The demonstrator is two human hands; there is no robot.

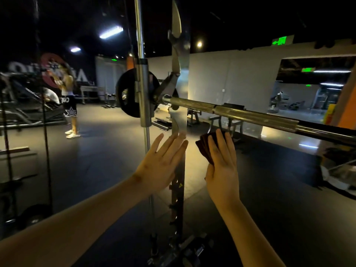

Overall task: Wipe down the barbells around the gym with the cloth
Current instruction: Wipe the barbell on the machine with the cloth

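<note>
Bar [250, 114] is seen racked on a machine, running from the plate [127, 93] at centre out to the near right. Cloth [204, 147], dark and folded, is held just below the bar and not yet touching it. Right hand [221, 164] is noted with fingers straight and the cloth kept against the palm side. The cloth is probably pinned by the thumb, though that contact is hidden. Left hand [161, 162] is spread flat with nothing held, just beside the upright [180, 116]; contact cannot be confirmed.

Risks, as judged:
- Cloth could be dropped mid-sweep if only lightly pinned.
- Bar might be rolled off its catch by a firm wipe.
- Fingers could be caught between bar and upright near the plate end.
- Far side of the bar may be missed in the dim light.
</note>
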